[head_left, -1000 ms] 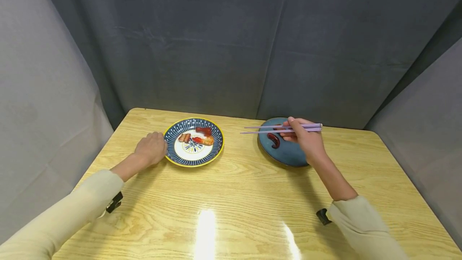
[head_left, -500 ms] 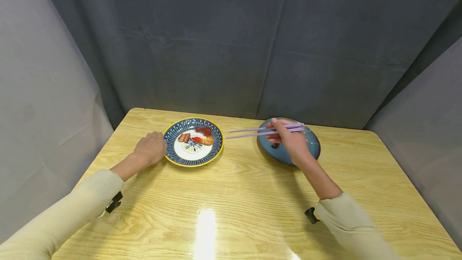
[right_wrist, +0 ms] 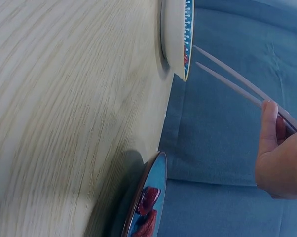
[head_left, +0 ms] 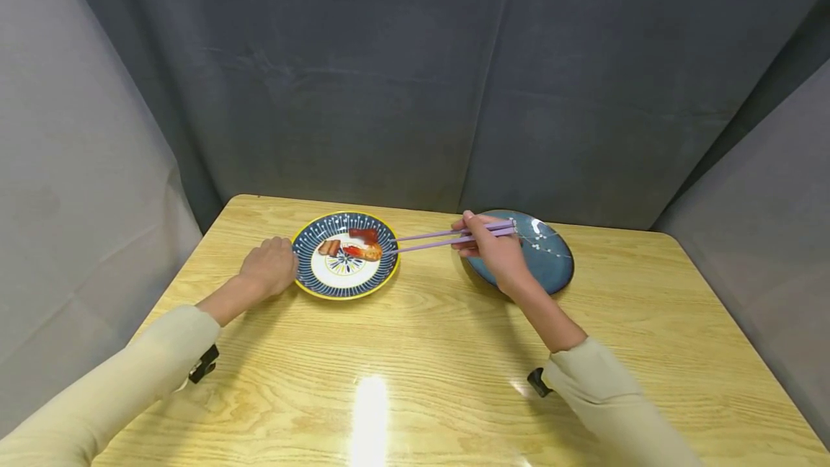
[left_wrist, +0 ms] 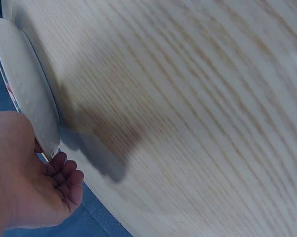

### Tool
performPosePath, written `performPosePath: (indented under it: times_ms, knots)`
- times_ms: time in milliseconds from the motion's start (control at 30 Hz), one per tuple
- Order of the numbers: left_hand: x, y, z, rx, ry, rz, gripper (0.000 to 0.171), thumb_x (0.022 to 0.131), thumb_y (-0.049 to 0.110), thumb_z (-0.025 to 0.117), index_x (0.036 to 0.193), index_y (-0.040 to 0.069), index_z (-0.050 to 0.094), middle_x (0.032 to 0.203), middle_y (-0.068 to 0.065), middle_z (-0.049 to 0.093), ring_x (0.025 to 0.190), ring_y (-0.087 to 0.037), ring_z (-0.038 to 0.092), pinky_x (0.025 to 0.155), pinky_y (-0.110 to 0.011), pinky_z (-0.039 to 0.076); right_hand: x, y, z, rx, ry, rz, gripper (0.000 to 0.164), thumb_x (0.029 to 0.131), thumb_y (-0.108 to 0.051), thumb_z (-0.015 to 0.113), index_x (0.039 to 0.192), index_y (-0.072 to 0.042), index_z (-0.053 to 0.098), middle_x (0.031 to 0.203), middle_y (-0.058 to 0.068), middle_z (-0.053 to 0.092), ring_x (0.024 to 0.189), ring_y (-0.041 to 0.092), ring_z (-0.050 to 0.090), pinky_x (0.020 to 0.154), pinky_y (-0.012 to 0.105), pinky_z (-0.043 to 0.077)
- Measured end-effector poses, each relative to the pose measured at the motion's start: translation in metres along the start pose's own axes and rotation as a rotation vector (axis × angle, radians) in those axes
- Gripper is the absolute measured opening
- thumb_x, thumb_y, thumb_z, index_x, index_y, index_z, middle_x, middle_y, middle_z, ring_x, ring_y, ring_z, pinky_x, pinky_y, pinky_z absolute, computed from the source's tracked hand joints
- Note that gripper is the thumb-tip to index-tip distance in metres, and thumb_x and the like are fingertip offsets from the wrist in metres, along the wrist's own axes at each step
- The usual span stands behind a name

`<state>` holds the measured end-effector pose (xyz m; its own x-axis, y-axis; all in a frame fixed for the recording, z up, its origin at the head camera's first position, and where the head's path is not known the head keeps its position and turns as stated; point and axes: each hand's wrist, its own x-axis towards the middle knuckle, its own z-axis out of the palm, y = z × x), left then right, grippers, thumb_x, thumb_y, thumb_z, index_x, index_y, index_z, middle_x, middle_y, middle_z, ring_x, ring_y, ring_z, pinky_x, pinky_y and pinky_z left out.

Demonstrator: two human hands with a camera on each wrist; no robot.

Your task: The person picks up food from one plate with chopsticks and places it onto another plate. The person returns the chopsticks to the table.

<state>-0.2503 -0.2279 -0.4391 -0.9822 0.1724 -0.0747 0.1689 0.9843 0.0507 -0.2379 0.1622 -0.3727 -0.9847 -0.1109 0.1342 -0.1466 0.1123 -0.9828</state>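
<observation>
My left hand point(head_left: 269, 267) pinches the left rim of a blue-and-white patterned plate point(head_left: 322, 285) with a yellow edge. In the left wrist view its fingers curl at the pale underside of that plate point(left_wrist: 27, 74). On the plate lie a dark red piece of food point(head_left: 363, 236), an orange-red piece like a shrimp point(head_left: 363, 252) and a striped brown piece point(head_left: 329, 247). My right hand point(head_left: 496, 258) holds lilac chopsticks point(head_left: 424, 246). Their tips, spread with nothing between them, hover by the patterned plate's right rim, close to the orange-red piece.
A dark blue plate point(head_left: 551, 265) with a white blossom design sits to the right, partly under my right hand. Dark red food pieces point(right_wrist: 147, 201) show on it in the right wrist view. Dark curtain point(head_left: 363, 92) hangs behind the wooden table point(head_left: 415, 352).
My right hand has moved left with the chopsticks, from over the blue plate until the tips reach the patterned plate. The left hand and the food on the patterned plate stay put.
</observation>
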Motion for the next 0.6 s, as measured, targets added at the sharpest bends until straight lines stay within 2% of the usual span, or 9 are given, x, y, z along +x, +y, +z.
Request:
performPosePath:
  times_ms: [100, 267, 433, 600]
  knots:
    - [0.000, 0.000, 0.001, 0.003, 0.007, 0.003, 0.030, 0.102, 0.015, 0.039, 0.104, -0.012, 0.051, 0.090, -0.018, 0.049, 0.087, -0.033, 0.052, 0.074, -0.049, 0.049, 0.001, 0.000, 0.005, -0.009, -0.009, -0.017, 0.043, 0.105, -0.029, 0.053, 0.109, 0.011, 0.068, 0.105, 0.023, 0.069, 0.080, 0.014, 0.072, 0.070, 0.029, 0.057]
    - [0.000, -0.001, 0.003, 0.004, 0.019, 0.010, 0.029, 0.102, 0.015, 0.039, 0.103, -0.011, 0.051, 0.090, -0.018, 0.049, 0.087, -0.034, 0.052, 0.074, -0.049, 0.049, 0.003, 0.002, 0.012, 0.024, -0.016, -0.019, 0.033, 0.104, -0.022, 0.054, 0.112, 0.007, 0.068, 0.109, 0.030, 0.065, 0.079, 0.016, 0.072, 0.068, 0.029, 0.057]
    - [0.001, -0.001, 0.003, -0.002, 0.012, 0.004, 0.029, 0.102, 0.015, 0.039, 0.104, -0.011, 0.051, 0.090, -0.017, 0.049, 0.087, -0.033, 0.052, 0.073, -0.049, 0.049, 0.005, 0.004, 0.019, 0.078, -0.020, -0.006, 0.030, 0.103, -0.015, 0.056, 0.114, 0.012, 0.065, 0.113, 0.036, 0.059, 0.076, 0.015, 0.072, 0.066, 0.028, 0.057]
    - [0.002, -0.002, 0.003, 0.001, 0.010, 0.003, 0.029, 0.102, 0.016, 0.039, 0.104, -0.011, 0.051, 0.090, -0.017, 0.049, 0.087, -0.033, 0.052, 0.073, -0.049, 0.049, 0.007, 0.005, 0.025, 0.081, -0.010, 0.001, 0.031, 0.103, -0.013, 0.056, 0.112, 0.014, 0.064, 0.109, 0.032, 0.064, 0.076, 0.015, 0.072, 0.066, 0.028, 0.057]
